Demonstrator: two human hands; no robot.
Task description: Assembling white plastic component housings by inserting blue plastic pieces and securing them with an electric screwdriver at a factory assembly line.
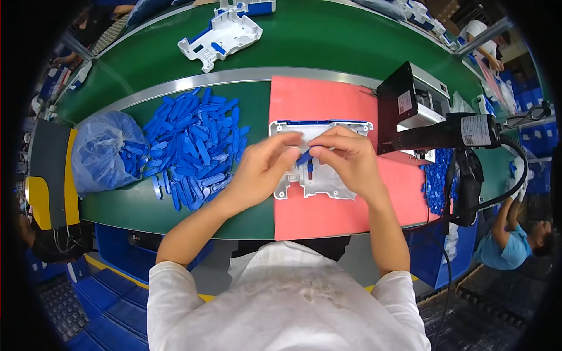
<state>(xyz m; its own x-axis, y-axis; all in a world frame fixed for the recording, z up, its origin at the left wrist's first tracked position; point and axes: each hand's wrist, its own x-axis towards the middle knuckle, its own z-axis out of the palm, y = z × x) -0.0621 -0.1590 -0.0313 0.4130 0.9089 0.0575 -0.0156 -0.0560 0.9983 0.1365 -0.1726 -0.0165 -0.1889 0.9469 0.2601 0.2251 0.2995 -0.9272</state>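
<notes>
A white plastic housing (333,182) lies on the pink mat, with a long blue strip (322,122) along its far edge and a small blue part (310,169) in its middle. Above it, my right hand (346,157) pinches a small blue plastic piece (304,157) between thumb and fingers. Close against the piece's left side is my left hand (268,162), thumb near it. The left fingertips are smeared by motion, so whether they grip the piece is unclear.
Left of the mat (404,202) spreads a heap of blue plastic strips (196,140), beside a clear bag (105,155). A black-and-silver device (413,105) and small blue parts (436,181) stand at right. Another white housing (225,38) rests on the green surface beyond the metal rail.
</notes>
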